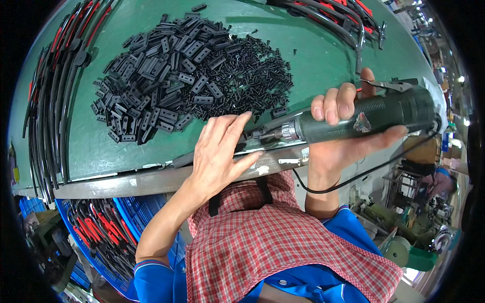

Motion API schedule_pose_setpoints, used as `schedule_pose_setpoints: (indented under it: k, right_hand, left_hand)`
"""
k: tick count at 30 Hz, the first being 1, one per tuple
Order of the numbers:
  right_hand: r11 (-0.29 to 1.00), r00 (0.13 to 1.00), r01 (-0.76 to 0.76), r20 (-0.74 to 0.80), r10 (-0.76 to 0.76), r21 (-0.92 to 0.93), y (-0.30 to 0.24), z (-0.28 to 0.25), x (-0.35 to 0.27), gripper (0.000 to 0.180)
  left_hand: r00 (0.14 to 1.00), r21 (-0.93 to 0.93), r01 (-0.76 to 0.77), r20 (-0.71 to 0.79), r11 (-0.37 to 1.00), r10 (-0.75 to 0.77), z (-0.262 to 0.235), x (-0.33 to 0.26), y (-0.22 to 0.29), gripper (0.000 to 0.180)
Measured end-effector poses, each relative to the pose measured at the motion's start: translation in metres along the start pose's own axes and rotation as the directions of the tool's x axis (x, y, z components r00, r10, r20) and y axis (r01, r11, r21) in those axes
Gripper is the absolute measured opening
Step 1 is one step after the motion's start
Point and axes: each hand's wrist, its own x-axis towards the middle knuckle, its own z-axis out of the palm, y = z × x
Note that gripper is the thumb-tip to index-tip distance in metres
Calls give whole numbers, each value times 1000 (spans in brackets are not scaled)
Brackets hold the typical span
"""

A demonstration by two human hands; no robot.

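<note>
- Under both hands lies the green table [101, 146]; its metal front edge runs just below the palms.
- Beyond the left hand [220, 154], well up the table, sits the pile of black clips [187, 76]: flat plates to the left, smaller pieces to the right.
- Far left of the left hand, long black-and-red strips [48, 116] lie along the table rim; more strips [343, 17] lie beyond the right hand.
- Below the left forearm, a blue crate [108, 230] holds further black-and-red strips.
- Right hand [343, 126]: closed round the dark power driver [374, 113], held level, its chrome nose pointing at the left hand.
- Left hand: flat, fingers extended, pressing a dark strip [252, 139] against the table edge; it grips nothing.
- Step in hand, as judged: fastening a fitting onto the strip with the driver; the bit tip meets the strip just beside the left fingertips.
- Next move calls for keeping the bit square, the strip pinned, and the fingers clear of the tip.
</note>
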Motion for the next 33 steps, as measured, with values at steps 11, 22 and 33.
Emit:
schedule_pose_setpoints:
  k: [11, 22, 33]
  right_hand:
    - [939, 938, -4, 323, 122, -344, 28, 26, -4, 99]
    - [935, 968, -238, 143, 206, 263, 8, -19, 14, 84]
    - [1000, 720, -1, -694, -1, -3, -66, -87, -58, 57]
  left_hand:
    - [999, -29, 41, -15, 999, -42, 7, -12, -14, 28]
    - [999, -23, 31, 33, 999, -31, 7, -11, -14, 28]
    - [784, -379, 612, 179, 694, -594, -116, -2, -27, 26]
